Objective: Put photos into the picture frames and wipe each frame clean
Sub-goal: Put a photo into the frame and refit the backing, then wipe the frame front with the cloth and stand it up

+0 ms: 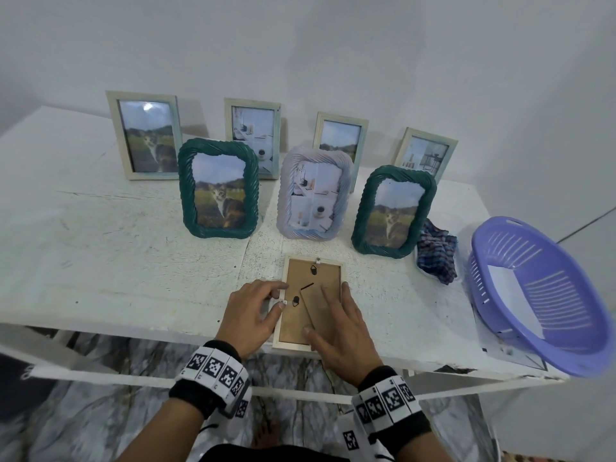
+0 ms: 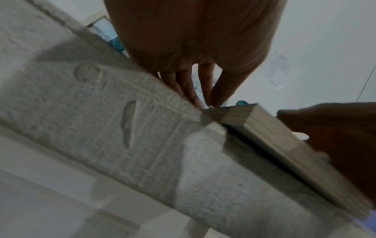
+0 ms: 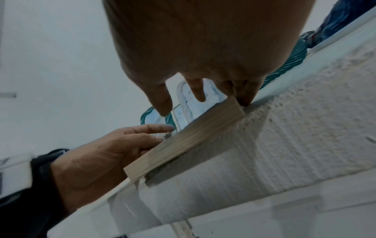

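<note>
A light wooden frame (image 1: 335, 261) lies face down at the table's front edge, its brown backing board (image 1: 296, 321) up and its folding stand flat. My left hand (image 1: 278, 296) rests at the frame's left side, fingers fairly straight, thumb touching a small metal tab (image 1: 284, 301). My right hand (image 1: 328, 308) lies flat on the backing and stand, pressing down. The wrist views show the frame's side (image 2: 274, 141) (image 3: 193, 136) with the left fingers (image 2: 201, 96) and right fingers (image 3: 203, 91) over it.
Several photo frames stand behind: green (image 1: 218, 191), lilac (image 1: 313, 195), green (image 1: 393, 208), with pale ones further back. A checked cloth (image 1: 436, 255) lies at the right, beside a purple basket (image 1: 520, 241) holding white paper. The table edge (image 1: 166, 328) runs under my wrists.
</note>
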Demonstrator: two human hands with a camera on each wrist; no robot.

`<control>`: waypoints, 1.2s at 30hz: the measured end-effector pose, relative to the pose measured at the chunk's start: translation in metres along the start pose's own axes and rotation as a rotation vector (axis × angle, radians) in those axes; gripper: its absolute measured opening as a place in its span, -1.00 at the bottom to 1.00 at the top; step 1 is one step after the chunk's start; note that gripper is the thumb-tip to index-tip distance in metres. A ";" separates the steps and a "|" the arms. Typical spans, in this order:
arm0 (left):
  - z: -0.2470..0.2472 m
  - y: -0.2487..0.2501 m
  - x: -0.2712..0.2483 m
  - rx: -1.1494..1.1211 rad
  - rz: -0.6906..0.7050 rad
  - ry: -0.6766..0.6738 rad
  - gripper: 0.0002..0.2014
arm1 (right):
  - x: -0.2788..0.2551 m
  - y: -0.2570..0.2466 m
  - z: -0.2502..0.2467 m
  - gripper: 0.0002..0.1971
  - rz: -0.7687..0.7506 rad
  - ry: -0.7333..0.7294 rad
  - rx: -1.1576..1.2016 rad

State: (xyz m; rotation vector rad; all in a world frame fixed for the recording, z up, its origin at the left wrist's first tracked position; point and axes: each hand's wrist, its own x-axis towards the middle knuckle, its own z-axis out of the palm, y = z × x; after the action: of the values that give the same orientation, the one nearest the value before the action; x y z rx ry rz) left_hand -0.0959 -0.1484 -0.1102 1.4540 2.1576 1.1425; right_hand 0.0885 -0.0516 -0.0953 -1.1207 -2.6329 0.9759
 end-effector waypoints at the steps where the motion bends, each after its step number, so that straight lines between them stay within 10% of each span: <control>1: 0.000 0.003 -0.001 -0.020 -0.016 0.009 -0.71 | 0.000 -0.001 -0.003 -0.23 0.005 0.002 0.049; 10: -0.014 0.067 0.002 -0.503 -0.266 0.135 -0.78 | -0.006 -0.009 -0.042 -0.46 0.088 0.048 0.511; 14: -0.016 0.104 0.012 -0.765 -0.191 -0.060 -0.77 | -0.018 -0.013 -0.074 -0.56 0.149 0.155 0.727; 23: 0.037 0.081 0.024 -0.441 -0.329 -0.214 -0.77 | -0.029 0.028 -0.103 -0.76 0.264 0.292 0.805; 30: 0.050 0.098 0.027 -0.778 -0.485 -0.135 -0.69 | -0.032 0.030 -0.098 -0.73 0.330 0.163 1.297; 33: 0.049 0.102 0.029 -0.833 -0.477 -0.034 -0.68 | -0.018 0.034 -0.115 -0.81 0.328 0.154 0.996; 36: 0.043 0.104 0.029 -0.766 -0.402 -0.010 -0.68 | 0.018 0.060 -0.143 -0.83 0.243 0.404 0.200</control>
State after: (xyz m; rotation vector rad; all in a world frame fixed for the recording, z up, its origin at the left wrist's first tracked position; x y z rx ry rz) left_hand -0.0152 -0.0858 -0.0543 0.6554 1.5951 1.5348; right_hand 0.1610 0.0656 -0.0221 -1.4348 -2.0719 0.9110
